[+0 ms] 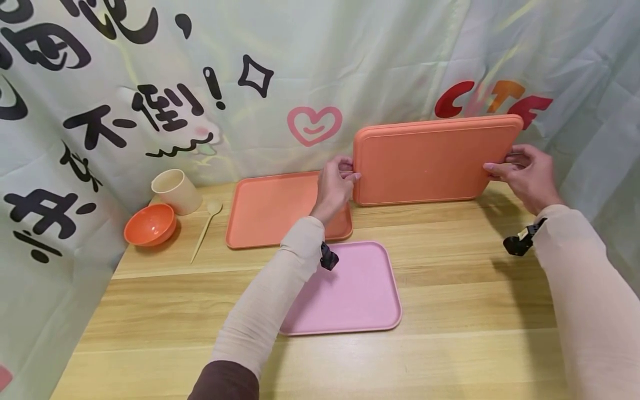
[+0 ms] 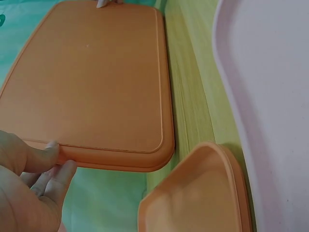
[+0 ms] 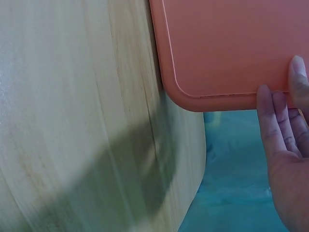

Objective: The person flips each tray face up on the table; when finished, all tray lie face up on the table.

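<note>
Both hands hold an orange tray [image 1: 430, 161] upright by its short ends, its flat outer face towards me. At its left end the left hand [image 1: 334, 186] pinches the rim between thumb and fingers. On the opposite end, the right hand [image 1: 532, 175] grips the edge, thumb on the near face. In the left wrist view, the tray's [image 2: 91, 77] long lower edge is at or just above the tabletop; I cannot tell which. A second orange tray [image 1: 275, 208] lies flat beneath the left forearm, partly hidden. Nearer me lies a pink tray [image 1: 355, 294], its left part covered by the sleeve.
At the table's [image 1: 165, 322] left back are a cream cup [image 1: 177, 191], an orange bowl [image 1: 151, 225] and a cream spoon [image 1: 205, 228]. A printed curtain [image 1: 380, 61] hangs close behind the upright tray and along both sides.
</note>
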The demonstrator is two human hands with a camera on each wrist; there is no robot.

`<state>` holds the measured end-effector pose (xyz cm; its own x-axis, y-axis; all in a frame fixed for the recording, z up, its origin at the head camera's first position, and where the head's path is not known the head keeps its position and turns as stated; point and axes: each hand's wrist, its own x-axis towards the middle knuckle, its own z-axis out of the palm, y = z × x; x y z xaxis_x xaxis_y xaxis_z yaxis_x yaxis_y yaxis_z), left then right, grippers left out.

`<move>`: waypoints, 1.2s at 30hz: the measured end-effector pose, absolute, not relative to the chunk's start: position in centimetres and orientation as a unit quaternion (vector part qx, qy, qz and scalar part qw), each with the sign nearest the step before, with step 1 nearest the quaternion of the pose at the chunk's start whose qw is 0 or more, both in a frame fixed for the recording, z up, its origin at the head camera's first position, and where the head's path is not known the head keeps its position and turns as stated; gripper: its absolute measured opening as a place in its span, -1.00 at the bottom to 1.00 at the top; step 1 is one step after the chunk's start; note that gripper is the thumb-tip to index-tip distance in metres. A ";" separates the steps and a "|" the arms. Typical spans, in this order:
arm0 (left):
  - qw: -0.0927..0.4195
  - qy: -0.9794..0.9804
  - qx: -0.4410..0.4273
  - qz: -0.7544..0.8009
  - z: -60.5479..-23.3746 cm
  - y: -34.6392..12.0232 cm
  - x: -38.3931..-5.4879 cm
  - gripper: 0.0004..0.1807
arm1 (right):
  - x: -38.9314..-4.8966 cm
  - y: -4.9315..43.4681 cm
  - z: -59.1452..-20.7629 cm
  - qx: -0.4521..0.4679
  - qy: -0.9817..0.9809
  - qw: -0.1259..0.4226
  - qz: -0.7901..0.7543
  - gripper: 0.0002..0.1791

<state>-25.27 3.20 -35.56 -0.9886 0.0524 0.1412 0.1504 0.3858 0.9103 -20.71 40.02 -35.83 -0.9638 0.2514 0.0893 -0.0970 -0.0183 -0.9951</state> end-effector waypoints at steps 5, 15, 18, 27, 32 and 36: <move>0.049 -0.831 -0.065 -0.550 -35.7 3.0 -25.3 -0.74 | -20.6 40.0 -36.1 -0.045 -0.660 0.124 0.740 -0.56; 0.062 -0.820 -0.067 -0.565 -35.9 2.8 -25.3 -0.77 | -20.5 40.1 -36.4 -0.022 -0.657 0.132 0.742 -0.65; 0.064 -0.817 -0.069 -0.570 -36.0 2.8 -25.3 -0.77 | -20.5 40.2 -36.4 -0.021 -0.645 0.134 0.752 -0.66; 0.062 -0.816 -0.062 -0.572 -36.0 2.9 -25.2 -0.76 | -20.3 40.5 -36.2 -0.017 -0.610 0.124 0.783 -0.70; 0.058 -0.823 -0.053 -0.563 -36.1 3.1 -25.1 -0.79 | -20.1 40.8 -36.5 -0.018 -0.631 0.125 0.766 -0.64; 0.040 -0.814 -0.044 -0.577 -36.3 3.1 -25.1 -0.78 | -19.9 41.0 -36.9 -0.038 -0.658 0.122 0.742 -0.58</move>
<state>-25.10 3.13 -36.25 -0.9929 0.0255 0.1165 0.1184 0.3294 0.9367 -19.87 41.04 -36.87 -0.9675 0.2307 0.1035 -0.1305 -0.1050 -0.9859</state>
